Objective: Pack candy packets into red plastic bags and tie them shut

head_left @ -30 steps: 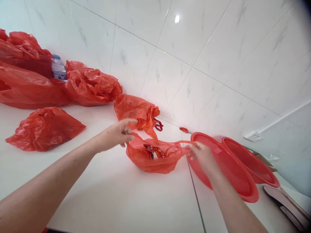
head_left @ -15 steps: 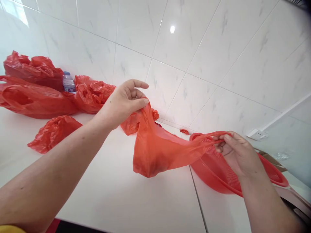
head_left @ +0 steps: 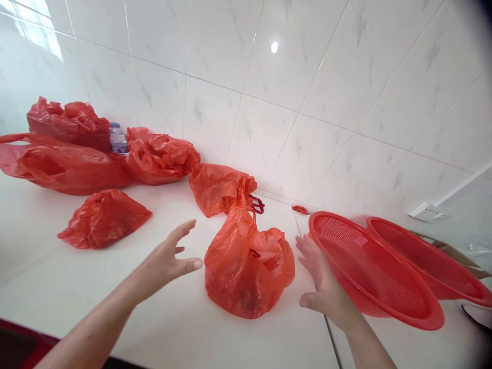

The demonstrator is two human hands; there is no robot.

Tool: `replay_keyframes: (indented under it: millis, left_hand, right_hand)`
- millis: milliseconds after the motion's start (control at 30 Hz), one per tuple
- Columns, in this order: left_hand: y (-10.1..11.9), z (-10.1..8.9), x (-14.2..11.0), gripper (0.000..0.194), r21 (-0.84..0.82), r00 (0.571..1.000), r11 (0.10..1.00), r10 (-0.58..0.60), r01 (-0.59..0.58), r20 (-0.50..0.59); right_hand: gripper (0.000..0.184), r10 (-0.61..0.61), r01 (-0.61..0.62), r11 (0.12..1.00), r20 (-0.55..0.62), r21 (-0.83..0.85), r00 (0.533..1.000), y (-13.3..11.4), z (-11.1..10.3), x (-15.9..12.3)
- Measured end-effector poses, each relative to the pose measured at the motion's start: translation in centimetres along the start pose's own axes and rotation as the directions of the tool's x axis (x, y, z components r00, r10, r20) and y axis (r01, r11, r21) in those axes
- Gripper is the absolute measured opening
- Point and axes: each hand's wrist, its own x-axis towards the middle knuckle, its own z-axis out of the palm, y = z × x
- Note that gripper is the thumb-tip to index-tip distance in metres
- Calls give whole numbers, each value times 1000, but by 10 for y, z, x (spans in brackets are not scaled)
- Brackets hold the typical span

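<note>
A red plastic bag point(head_left: 248, 271) stands on the white table between my two hands, its mouth loose and partly open. Something dark shows faintly through its thin film near the bottom; I cannot make out what it is. To its left is my left hand point(head_left: 169, 259), fingers apart and thumb pointing at the bag, not touching it. My right hand point(head_left: 321, 282) is on the other side, spread and empty, close to the rim of a red plastic basket point(head_left: 369, 266). Just behind the bag lies another red plastic bag point(head_left: 219, 187) with a twisted top.
Several red bags line the wall at the left, with a water bottle point(head_left: 118, 139) among them. A smaller red bag point(head_left: 103, 218) lies nearer. A second red basket point(head_left: 426, 256) sits at the right, below a wall socket point(head_left: 427, 211). A seam crosses the table point(head_left: 172, 328).
Both hands have let go of the red plastic bag they held stretched in the air. It now rests on the table, and my hands have lowered and opened on either side.
</note>
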Motion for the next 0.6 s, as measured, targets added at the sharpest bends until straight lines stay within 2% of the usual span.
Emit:
replay_keyframes:
  millis: [100, 167, 200, 233, 300, 333, 367, 433, 467, 533, 600]
  left_hand:
    - [17, 40, 5, 100, -95, 1000, 995, 5, -5, -6]
    - [31, 61, 11, 112, -192, 1000, 981, 2, 2, 22]
    - [36, 68, 15, 111, -235, 998, 972, -2, 16, 61]
    - [40, 73, 19, 102, -267, 994, 963, -5, 35, 112]
    - [46, 76, 28, 61, -300, 980, 951, -18, 77, 196]
    - [48, 75, 33, 39, -320, 978, 942, -33, 98, 204]
    - [50, 72, 38, 28, -361, 980, 925, -52, 120, 193]
    - [56, 65, 48, 28, -531, 988, 836, -77, 137, 133]
    - [60, 61, 52, 29, -640, 992, 759, -77, 123, 98]
    - [68, 57, 62, 30, -814, 997, 576, -66, 76, 46]
    - [73, 58, 70, 31, -892, 997, 448, -69, 62, 35]
  right_hand:
    - [119, -89, 91, 995, -57, 30, 994, -14, 25, 25]
    - [117, -69, 74, 993, -59, 90, 996, -22, 41, 41]
    - [108, -36, 39, 991, -30, 127, 999, -25, 48, 48]
    - [92, 1, -2, 987, 7, 159, 1000, -26, 54, 54]
    - [52, 49, -59, 972, 50, 226, 998, -27, 60, 62]
    - [37, 65, -70, 958, 27, 279, 997, -26, 60, 65]
    - [28, 82, -66, 935, -32, 348, 996, -26, 57, 68]
    - [24, 121, -14, 857, -176, 515, 977, -26, 46, 71]
    - [25, 127, 31, 806, -225, 591, 966, -28, 39, 73]
    - [27, 94, 121, 719, -269, 685, 959, -33, 26, 76]
    - [23, 35, 170, 659, -256, 732, 966, -38, 21, 79]
